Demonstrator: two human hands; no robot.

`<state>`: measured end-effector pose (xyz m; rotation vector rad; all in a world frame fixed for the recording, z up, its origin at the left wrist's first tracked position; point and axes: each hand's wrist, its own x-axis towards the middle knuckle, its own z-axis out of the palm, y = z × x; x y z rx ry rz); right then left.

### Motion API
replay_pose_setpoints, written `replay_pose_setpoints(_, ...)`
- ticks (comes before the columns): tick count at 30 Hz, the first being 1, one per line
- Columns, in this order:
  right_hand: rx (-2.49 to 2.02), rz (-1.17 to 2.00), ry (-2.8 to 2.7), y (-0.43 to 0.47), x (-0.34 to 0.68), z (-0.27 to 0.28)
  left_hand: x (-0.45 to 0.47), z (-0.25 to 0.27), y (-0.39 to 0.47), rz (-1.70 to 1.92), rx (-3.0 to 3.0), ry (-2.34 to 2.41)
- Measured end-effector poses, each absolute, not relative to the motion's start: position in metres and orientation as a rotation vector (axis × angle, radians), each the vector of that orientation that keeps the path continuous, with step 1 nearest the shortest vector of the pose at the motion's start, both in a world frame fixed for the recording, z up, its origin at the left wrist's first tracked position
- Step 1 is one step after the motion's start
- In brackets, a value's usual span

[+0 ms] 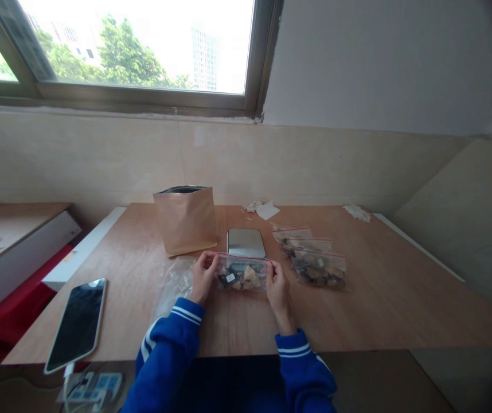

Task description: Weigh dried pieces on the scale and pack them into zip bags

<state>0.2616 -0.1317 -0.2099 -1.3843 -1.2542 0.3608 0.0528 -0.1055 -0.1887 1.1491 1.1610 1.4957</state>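
Observation:
A clear zip bag (242,275) with a red seal line is stretched between my two hands. Inside it are dark and tan dried pieces and a small white-labelled packet. My left hand (204,275) pinches the bag's upper left corner, and my right hand (277,282) grips its upper right corner. Just beyond the bag lies a flat silver scale-like device (246,242). Under and beside my left hand are loose clear plastic bags (176,284). Several filled zip bags (319,269) lie overlapping to the right of my right hand.
An open brown paper pouch (186,221) stands at the back left. A phone (76,321) with a white cable lies at the table's left edge, above a power strip (95,387). Paper scraps (267,210) and a crumpled tissue (356,213) sit near the wall.

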Motion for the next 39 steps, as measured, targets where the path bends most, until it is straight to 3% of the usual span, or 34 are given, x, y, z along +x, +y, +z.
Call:
replay_pose_setpoints(19,-1.281,0.534,-1.223,-0.130,0.262,-0.213,0.052,-0.186,-0.107,1.386,1.145,1.022)
replay_pose_setpoints(39,-1.224,0.406,-1.263,-0.133,0.259,-0.201,0.052,-0.186,-0.108,1.381,1.184,1.054)
